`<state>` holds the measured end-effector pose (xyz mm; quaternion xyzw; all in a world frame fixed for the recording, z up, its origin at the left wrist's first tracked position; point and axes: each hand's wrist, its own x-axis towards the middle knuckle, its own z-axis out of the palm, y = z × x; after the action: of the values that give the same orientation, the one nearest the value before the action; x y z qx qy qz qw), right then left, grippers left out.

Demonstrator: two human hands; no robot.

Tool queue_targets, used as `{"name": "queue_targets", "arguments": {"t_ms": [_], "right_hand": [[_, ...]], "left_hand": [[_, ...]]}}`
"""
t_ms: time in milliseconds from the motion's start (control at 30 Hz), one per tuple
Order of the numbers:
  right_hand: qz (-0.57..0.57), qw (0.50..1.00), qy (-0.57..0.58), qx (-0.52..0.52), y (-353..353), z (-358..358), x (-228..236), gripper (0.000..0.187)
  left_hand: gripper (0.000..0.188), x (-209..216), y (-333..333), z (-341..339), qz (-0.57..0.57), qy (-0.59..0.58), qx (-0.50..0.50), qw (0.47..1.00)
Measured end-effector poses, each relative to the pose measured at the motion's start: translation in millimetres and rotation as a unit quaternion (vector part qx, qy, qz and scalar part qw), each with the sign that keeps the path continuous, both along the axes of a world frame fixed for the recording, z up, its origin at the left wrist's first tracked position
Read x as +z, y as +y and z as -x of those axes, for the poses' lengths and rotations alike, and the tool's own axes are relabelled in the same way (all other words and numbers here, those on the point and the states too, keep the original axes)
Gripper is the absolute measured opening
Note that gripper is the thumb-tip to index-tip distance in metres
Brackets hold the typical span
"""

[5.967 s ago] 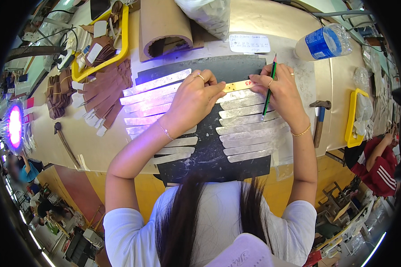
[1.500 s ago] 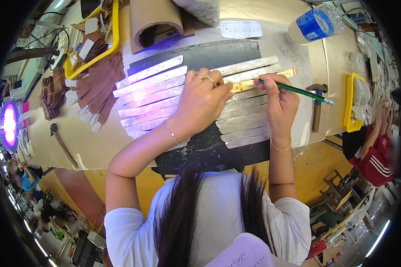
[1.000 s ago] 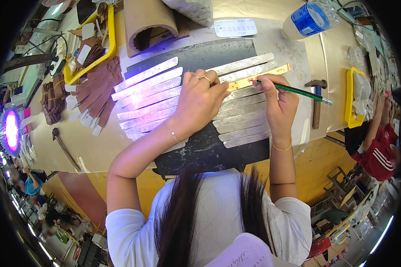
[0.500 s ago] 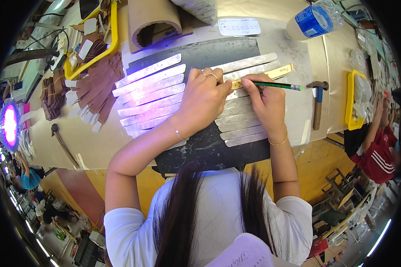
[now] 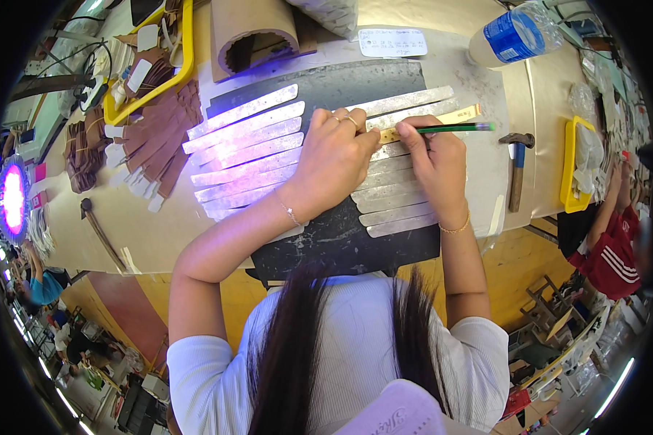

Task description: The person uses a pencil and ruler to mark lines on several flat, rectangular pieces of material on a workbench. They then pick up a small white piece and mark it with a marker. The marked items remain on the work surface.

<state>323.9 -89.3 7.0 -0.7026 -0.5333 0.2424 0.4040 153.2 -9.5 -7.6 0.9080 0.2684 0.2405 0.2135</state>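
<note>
I see my left hand spread flat, fingers loosely apart, pressing down on a pale yellow ruler and on the silvery strips beneath it. My right hand is curled shut around a green pencil, its tip lying along the ruler's edge just beside the left fingertips. The strips are long, thin, matte and metallic-looking, fanned in two overlapping rows under and to either side of both hands, lying on a dark, rough rectangular mat on the tan worktop. Beyond the left hand sit brown leather pieces and a yellow tray. Right of the right hand lies a hammer; farther off stands a clear plastic bottle with a blue label.
</note>
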Motion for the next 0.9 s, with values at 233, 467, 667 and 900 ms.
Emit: {"name": "queue_targets", "arguments": {"t_ms": [233,467,667,900], "right_hand": [[-0.061,0.99,0.115,-0.06,-14,-7,0,0.021],[-0.089,0.987,0.106,-0.077,-19,-4,3,0.018],[-0.093,0.987,0.108,-0.072,-19,-3,3,0.017],[-0.058,0.994,0.08,-0.044,-22,-3,2,0.018]], "left_hand": [[0.018,5,-5,9,0.06,-0.022,0.01,0.998],[0.019,3,-13,14,0.053,-0.013,0.001,0.998],[0.018,3,-14,14,0.045,-0.005,0.003,0.999],[0.018,3,-14,15,0.048,-0.007,0.003,0.999]]}}
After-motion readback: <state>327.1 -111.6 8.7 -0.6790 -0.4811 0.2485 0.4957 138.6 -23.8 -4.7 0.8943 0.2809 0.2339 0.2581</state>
